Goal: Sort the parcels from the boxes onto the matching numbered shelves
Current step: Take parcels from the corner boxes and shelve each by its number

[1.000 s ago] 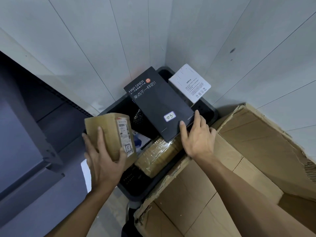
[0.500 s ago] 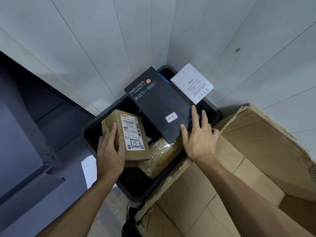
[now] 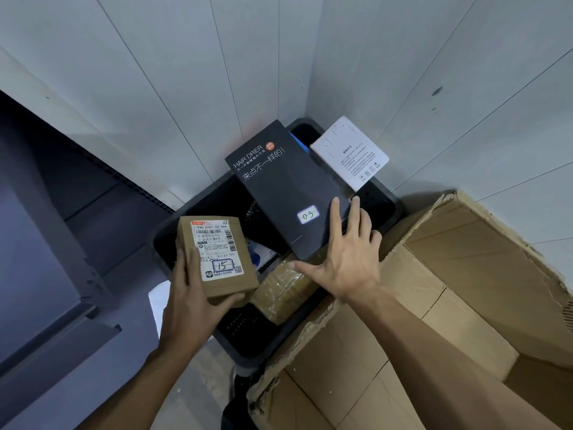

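— What is the left hand (image 3: pixel 189 302) doing?
— Gripping the small brown cardboard parcel (image 3: pixel 217 256) marked 15, above the dark plastic crate's (image 3: pixel 248 352) near left.
— And the right hand (image 3: pixel 350 262)?
— Lying spread, fingers straight, on the long black hair-drier box (image 3: pixel 279 187) marked 03, which is hiding much of the crate's contents.

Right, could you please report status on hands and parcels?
Left hand grips brown parcel marked 15. Right hand touches black hair drier box marked 03. Other parcels crowd the bin.
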